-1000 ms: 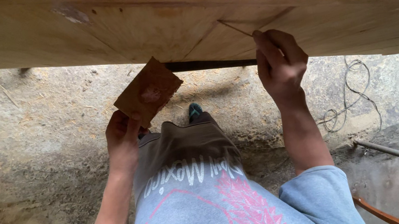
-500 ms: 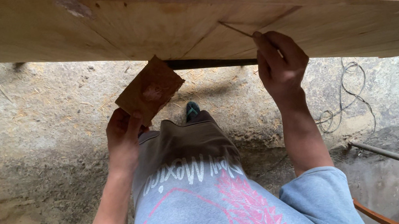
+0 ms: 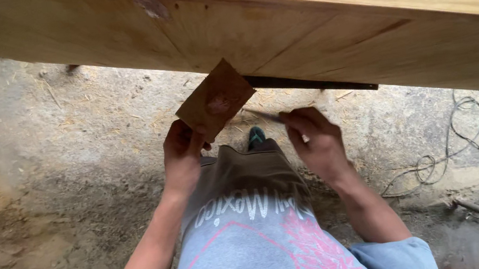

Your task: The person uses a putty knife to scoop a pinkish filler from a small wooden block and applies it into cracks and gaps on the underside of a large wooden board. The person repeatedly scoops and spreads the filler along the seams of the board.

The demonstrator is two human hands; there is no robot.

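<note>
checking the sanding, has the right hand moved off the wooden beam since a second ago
Yes. The right hand has dropped from the wooden beam underside, down and towards the left hand.

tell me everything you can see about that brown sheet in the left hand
The brown sheet looks like a worn piece of sandpaper: thin, roughly rectangular, reddish-brown with a paler rubbed patch near its middle. It is tilted, its upper corner against the edge of the wooden slab. The left hand pinches its lower corner.

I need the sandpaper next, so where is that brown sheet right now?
In the head view, the brown sandpaper sheet is held up by the left hand, left of centre, just below the big wooden board.
</note>
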